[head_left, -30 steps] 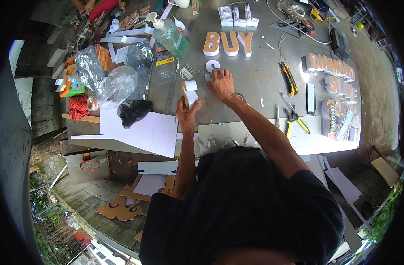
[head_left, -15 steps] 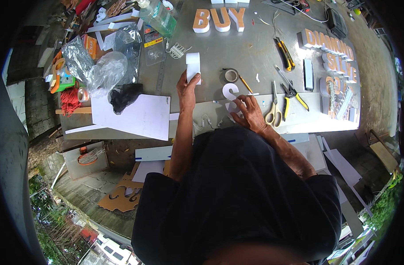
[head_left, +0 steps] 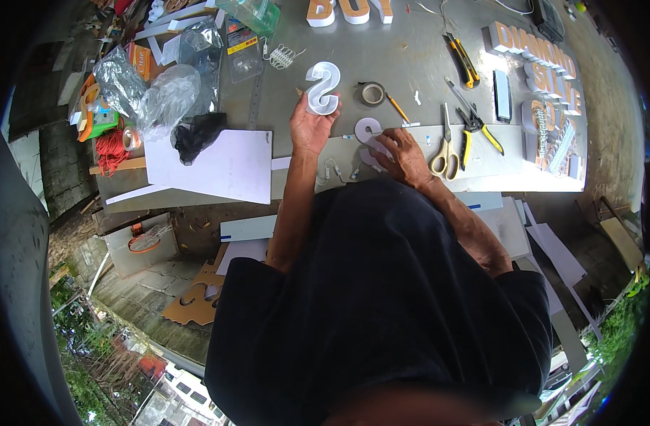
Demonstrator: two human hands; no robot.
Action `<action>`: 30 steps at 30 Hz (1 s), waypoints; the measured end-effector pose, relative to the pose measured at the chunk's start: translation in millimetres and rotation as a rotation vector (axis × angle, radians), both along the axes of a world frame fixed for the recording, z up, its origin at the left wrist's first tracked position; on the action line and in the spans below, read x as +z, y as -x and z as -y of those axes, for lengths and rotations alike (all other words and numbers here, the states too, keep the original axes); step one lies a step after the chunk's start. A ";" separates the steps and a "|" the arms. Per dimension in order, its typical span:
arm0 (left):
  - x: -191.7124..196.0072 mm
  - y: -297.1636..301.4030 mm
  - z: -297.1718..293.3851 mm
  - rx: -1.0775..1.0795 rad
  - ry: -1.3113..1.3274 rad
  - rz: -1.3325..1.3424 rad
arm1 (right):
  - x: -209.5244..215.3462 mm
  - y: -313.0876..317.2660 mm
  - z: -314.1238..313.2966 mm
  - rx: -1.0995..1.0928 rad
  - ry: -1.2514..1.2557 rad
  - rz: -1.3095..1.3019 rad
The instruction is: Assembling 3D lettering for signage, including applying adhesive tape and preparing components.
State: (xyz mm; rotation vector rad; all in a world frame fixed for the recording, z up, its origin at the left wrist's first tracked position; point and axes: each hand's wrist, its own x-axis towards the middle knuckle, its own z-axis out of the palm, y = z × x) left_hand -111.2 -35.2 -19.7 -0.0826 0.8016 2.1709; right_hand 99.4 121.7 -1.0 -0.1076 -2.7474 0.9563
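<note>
My left hand [head_left: 311, 129] is closed round the lower end of a white S-shaped letter shell [head_left: 323, 88]. Raised side walls rim the shell, and its hollow inside faces up. On the light strip along the table's near edge lies a flat white S-shaped piece [head_left: 368, 130]. The fingers of my right hand [head_left: 404, 157] are bent over its lower right part, hiding some of it. Short wired LED modules [head_left: 331, 170] lie left of this piece. Just beyond it are a tape roll [head_left: 372, 94] and a yellow pencil [head_left: 397, 108].
Right of my right hand lie scissors [head_left: 446, 156], yellow-handled pliers [head_left: 475, 131], a utility knife [head_left: 465, 62] and a phone [head_left: 502, 96]. Block letters [head_left: 545, 85] stand farther right, others [head_left: 350, 13] at the back. Plastic bags [head_left: 172, 99] and a white sheet [head_left: 218, 167] occupy the left side.
My left hand has turned the shell from side-on, so its hollow S shape now shows. My right hand remains at the flat piece, more of which is uncovered. The view has shifted slightly.
</note>
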 end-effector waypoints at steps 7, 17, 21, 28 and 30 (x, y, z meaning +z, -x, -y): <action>3.3 -7.0 -3.0 -0.073 0.031 -0.060 | 20.9 47.9 -33.1 -0.277 0.503 -0.032; 5.8 -23.7 -14.8 -0.209 0.002 0.011 | 28.5 107.2 -54.7 -0.185 0.831 0.135; 10.8 -28.7 -14.2 -0.213 0.013 0.013 | 22.2 103.9 -55.4 -0.177 0.796 0.157; 16.5 -34.5 -13.0 -0.255 0.113 -0.069 | 10.7 104.1 -58.2 -0.219 0.806 0.157; 13.9 -28.1 -14.6 -0.242 0.187 -0.084 | 11.1 113.3 -68.7 -0.268 0.809 0.139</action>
